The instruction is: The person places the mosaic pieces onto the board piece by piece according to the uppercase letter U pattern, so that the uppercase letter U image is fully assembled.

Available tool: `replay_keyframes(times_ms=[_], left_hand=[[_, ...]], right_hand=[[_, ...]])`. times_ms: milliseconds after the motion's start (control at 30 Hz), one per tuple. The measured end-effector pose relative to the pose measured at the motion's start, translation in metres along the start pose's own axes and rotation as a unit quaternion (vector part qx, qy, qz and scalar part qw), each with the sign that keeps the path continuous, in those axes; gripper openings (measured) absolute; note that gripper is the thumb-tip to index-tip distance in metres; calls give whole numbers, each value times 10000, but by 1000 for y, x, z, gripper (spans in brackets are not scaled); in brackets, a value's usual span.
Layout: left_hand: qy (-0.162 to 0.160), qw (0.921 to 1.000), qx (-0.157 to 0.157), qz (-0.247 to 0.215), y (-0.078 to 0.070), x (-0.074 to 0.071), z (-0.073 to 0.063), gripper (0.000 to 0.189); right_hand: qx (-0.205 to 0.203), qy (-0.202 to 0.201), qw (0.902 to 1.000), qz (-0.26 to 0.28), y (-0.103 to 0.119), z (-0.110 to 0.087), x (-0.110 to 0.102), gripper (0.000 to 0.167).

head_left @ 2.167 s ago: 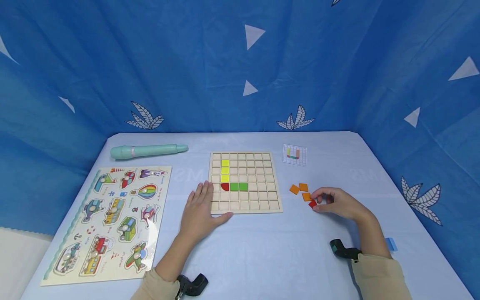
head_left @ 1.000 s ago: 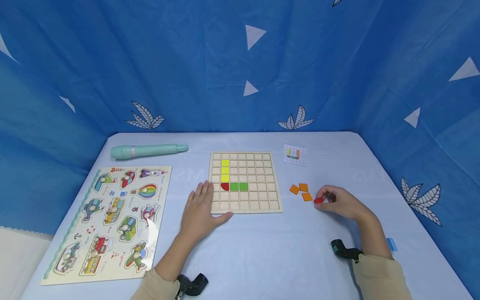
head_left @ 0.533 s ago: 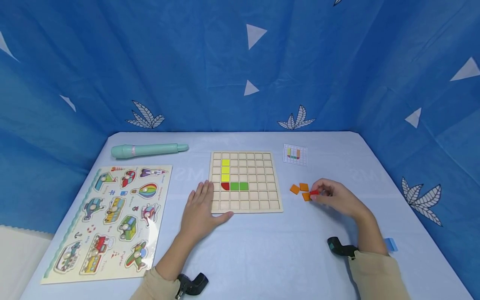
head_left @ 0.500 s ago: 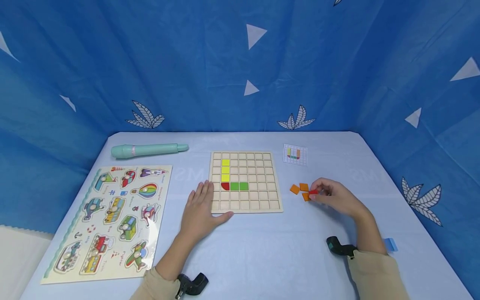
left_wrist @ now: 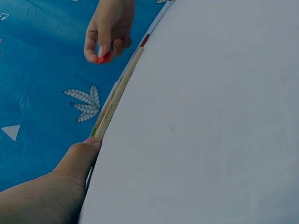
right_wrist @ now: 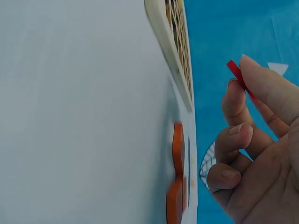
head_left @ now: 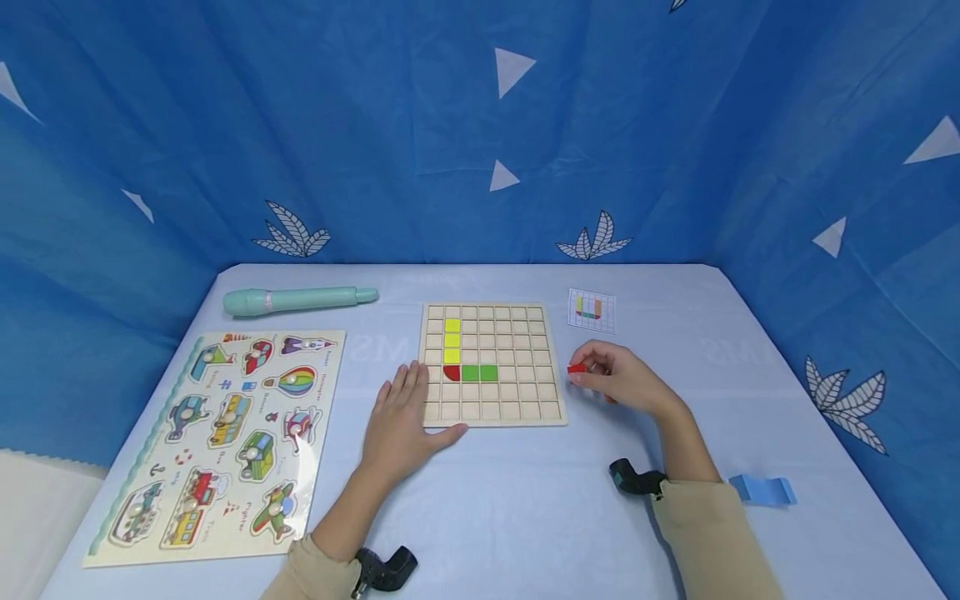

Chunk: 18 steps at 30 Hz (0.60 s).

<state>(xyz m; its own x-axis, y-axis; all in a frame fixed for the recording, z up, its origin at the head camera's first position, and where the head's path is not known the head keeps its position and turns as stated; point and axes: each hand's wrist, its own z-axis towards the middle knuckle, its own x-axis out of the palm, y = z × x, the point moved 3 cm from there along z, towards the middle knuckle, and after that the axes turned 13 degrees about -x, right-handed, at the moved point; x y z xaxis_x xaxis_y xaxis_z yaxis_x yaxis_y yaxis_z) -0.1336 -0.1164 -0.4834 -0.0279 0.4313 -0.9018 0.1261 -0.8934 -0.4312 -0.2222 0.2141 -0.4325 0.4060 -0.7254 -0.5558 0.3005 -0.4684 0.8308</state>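
Observation:
Between thumb and index finger, my right hand [head_left: 618, 377] pinches a small red tile [head_left: 577, 368], just off the right edge of the wooden grid board [head_left: 522, 396]. The right wrist view shows that red tile [right_wrist: 239, 78] edge-on, above the table. My left hand [head_left: 400, 425] rests with straight fingers on the board's lower left corner. A column of yellow tiles [head_left: 452, 341], a red rounded tile [head_left: 452, 373] and two green tiles [head_left: 479, 373] form an L in the grid. Orange tiles [right_wrist: 176, 200] lie on the table, mostly hidden under my right hand in the head view.
A small pattern card [head_left: 592, 311] lies beyond my right hand. To the left are a vehicle picture puzzle [head_left: 217, 442] and a mint-green microphone-shaped object [head_left: 300, 301]. A blue folded piece [head_left: 762, 490] sits by my right sleeve. Blue cloth [head_left: 420, 125] hangs behind the table.
My right hand picked up the red tile beside the orange ones, turned it, and carried it left toward the board. The left hand stayed put.

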Motion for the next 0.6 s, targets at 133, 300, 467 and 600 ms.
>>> replay_keyframes(times_ms=[133, 300, 467, 600], left_hand=[[-8, 10000, -1, -6, 0, 0, 0, 117], [2, 10000, -2, -13, -1, -1, 0, 117], [21, 10000, -15, -4, -1, -1, -1, 117], [40, 10000, -17, 22, -2, -1, -1, 117]], right_hand=[[-244, 4, 9997, 34, 10, 12, 13, 19], [-475, 117, 9986, 223, 20, 26, 29, 18], [-722, 144, 9967, 356, 25, 36, 41, 16], [-766, 129, 9966, 260, 25, 42, 50, 17]])
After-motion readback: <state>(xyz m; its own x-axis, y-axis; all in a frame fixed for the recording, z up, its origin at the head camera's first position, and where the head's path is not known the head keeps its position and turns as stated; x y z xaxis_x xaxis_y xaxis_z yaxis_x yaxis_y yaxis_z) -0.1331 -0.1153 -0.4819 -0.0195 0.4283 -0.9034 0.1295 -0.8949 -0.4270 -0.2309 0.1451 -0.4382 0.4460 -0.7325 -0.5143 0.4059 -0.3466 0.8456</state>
